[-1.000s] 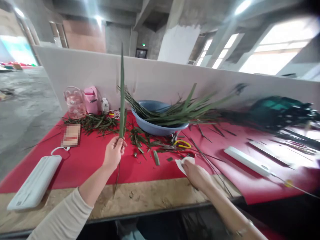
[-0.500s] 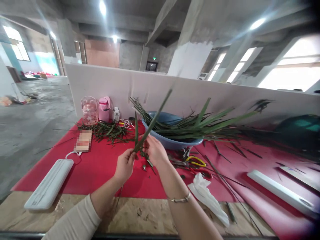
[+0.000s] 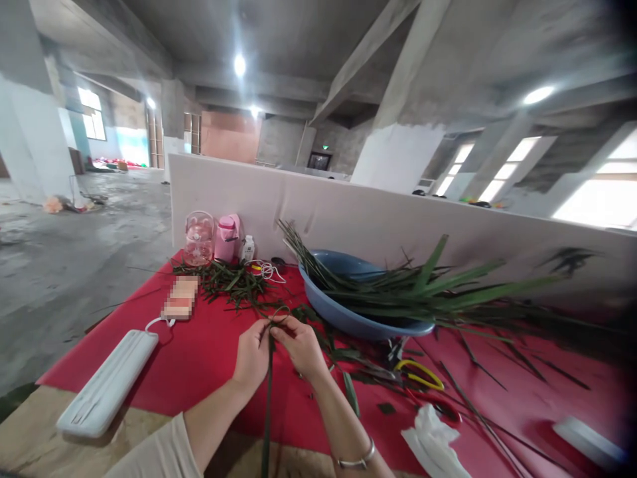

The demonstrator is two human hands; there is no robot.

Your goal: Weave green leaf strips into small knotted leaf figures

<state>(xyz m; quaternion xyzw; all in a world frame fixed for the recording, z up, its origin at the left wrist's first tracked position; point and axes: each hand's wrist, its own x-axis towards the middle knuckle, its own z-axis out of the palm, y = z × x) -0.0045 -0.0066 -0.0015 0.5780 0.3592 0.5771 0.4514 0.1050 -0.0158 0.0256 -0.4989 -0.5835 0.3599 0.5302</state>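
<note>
Both hands meet over the middle of the red table (image 3: 199, 358). The left hand (image 3: 253, 358) and right hand (image 3: 301, 346) each pinch the top of a long green leaf (image 3: 267, 405), whose blade hangs down between the wrists toward the near edge, while its upper end curls into a small loop at the fingertips. Just right and farther off stands a blue basin (image 3: 348, 317) heaped with more leaves. Yellow scissors (image 3: 421, 373) lie to the right, a white tissue (image 3: 432, 443) nearer.

The leaf looks thin and stiff; bent too sharply it could split along its grain. The loop might spring open if either pinch slackens.
</note>
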